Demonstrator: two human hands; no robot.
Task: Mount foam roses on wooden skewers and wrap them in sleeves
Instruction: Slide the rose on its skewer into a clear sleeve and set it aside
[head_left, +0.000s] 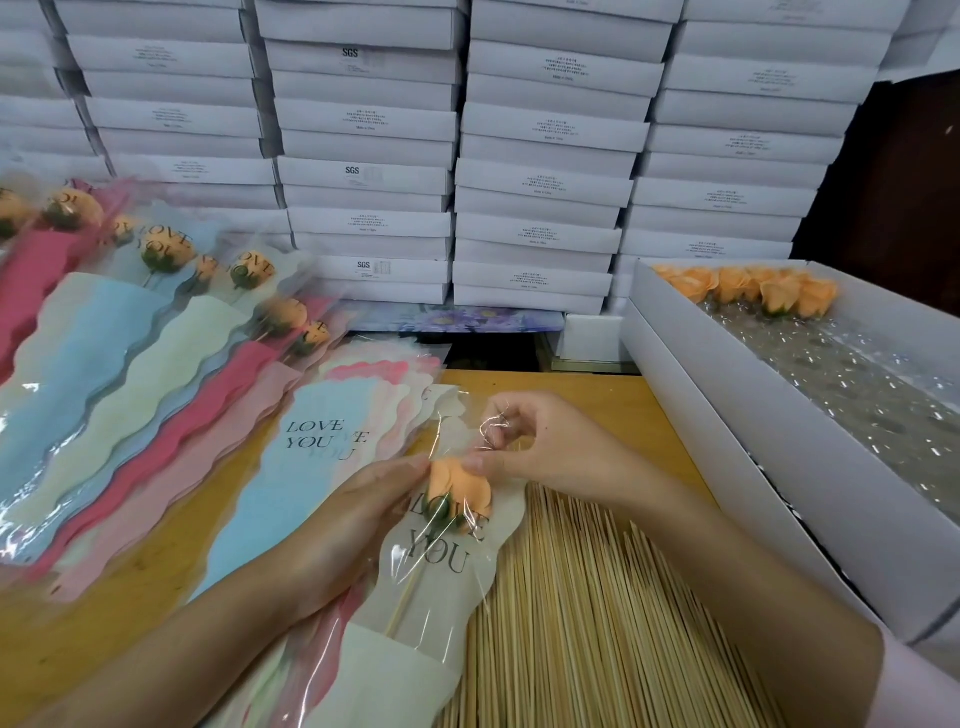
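Observation:
An orange foam rose (460, 488) on a wooden skewer (402, 605) sits inside a cream sleeve (441, 566) printed "LOVE YOU", with a clear film front. My left hand (358, 519) holds the sleeve at the rose from the left side. My right hand (535, 447) pinches the clear film at the sleeve's top edge, its thumb touching the rose's tip. The skewer's lower end shows through the film down to the cream pocket.
A bed of loose skewers (597, 613) lies under my right forearm. Empty sleeves (311, 467) fan out to the left, wrapped roses (166, 249) beyond them. A white box (717, 395) at right holds orange roses (753, 288). Stacked white boxes (540, 182) wall the back.

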